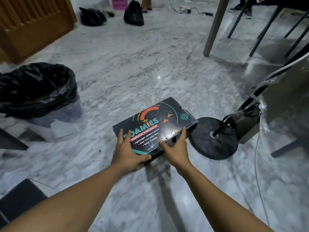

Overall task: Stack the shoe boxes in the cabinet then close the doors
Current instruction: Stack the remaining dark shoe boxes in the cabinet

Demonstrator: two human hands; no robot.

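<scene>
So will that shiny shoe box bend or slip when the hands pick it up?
The shoe box looks like stiff cardboard with crisp edges, so it probably won't bend. Its glossy lid shows glare, so it may be slippery. The left hand and right hand together should keep it steady.

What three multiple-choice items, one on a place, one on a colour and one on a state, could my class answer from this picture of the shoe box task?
1. Where does the shoe box lie?
A. in a cabinet
B. on the marble floor
C. on a chair

2. What colour is the liner of the bin?
A. black
B. white
C. blue

3. How do the hands stand to the box?
A. both away from it
B. only one on it
C. both on its near end

Answers: 1 B, the box sits on the floor beside a round black stand base. 2 A, the bag is black. 3 C, the left hand and right hand both lie on the box.
</scene>
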